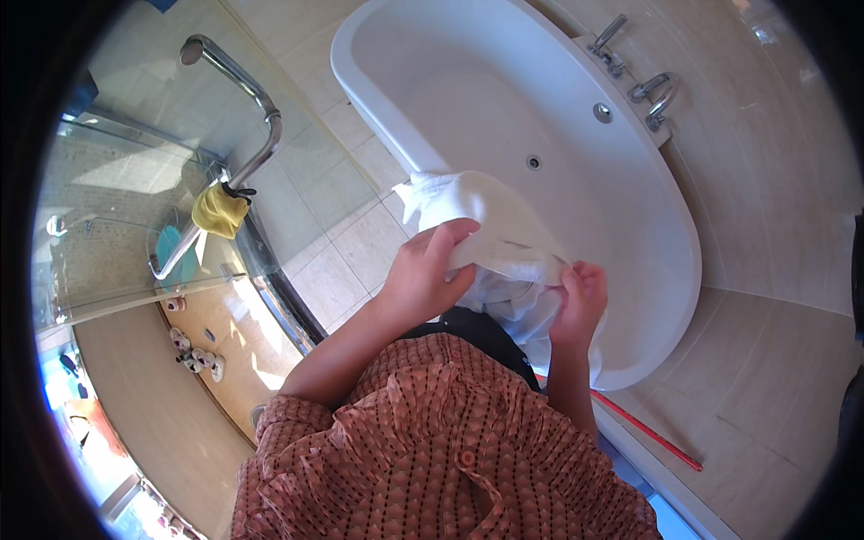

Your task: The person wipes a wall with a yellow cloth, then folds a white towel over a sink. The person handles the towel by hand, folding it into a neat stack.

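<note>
A white towel (466,196) hangs over the near side of a white bathtub (677,283). My left hand (432,266) grips a folded part of it between thumb and fingers. Further right, my right hand (582,297) pinches the towel's edge, so a band of cloth stretches between both hands. Below that band, more thin white cloth (516,304) lies bunched against the tub's rim, in front of my body. Whether it is the same piece of cloth, I cannot tell.
A chrome faucet (661,101) and a lever handle (611,34) stand by the tub's far right rim. On the left, a yellow cloth (221,210) hangs on a bent metal door handle (270,128). A red stick (648,428) lies at the lower right. Several shoes (196,358) rest beyond the glass.
</note>
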